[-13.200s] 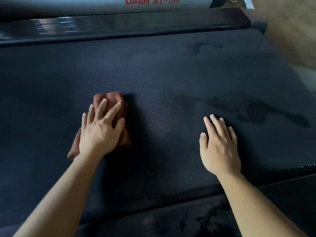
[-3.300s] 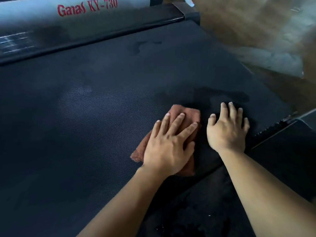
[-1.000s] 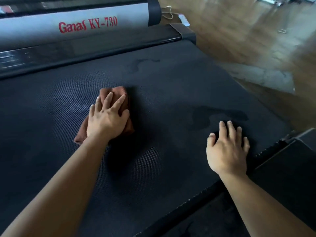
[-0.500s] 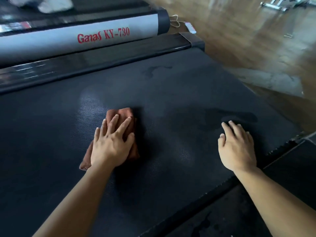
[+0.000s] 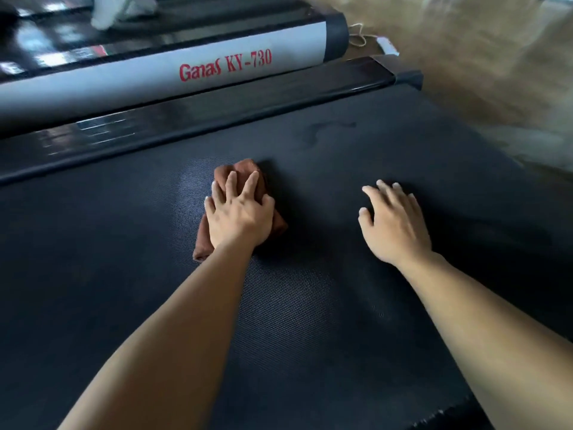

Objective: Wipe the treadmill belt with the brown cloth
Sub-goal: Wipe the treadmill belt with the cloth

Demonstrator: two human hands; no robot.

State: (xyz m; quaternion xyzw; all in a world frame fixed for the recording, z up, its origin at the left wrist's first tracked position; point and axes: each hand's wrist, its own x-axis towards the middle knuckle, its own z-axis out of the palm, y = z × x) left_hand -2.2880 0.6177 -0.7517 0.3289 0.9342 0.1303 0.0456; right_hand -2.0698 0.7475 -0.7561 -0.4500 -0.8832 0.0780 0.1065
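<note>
The black textured treadmill belt (image 5: pixel 310 305) fills most of the view. A folded brown cloth (image 5: pixel 245 170) lies on it, left of centre. My left hand (image 5: pixel 238 215) presses flat on the cloth, fingers straight and spread, covering most of it. To the right of it, my right hand (image 5: pixel 392 221) rests on the bare belt with fingers extended, apart from the cloth. A faint dark damp mark (image 5: pixel 325 128) shows on the belt further back.
A glossy black side rail (image 5: pixel 217 119) borders the belt's far edge. Behind it lies a grey rail (image 5: pixel 155 82) lettered "Ganas KY-730" in red. Wooden floor (image 5: pixel 480 57) lies to the right, with a white cord (image 5: pixel 359 35) on it.
My left hand and the cloth have slid further up the belt toward the far rail. My right hand has shifted left and forward. The view has tilted, showing more of the rails.
</note>
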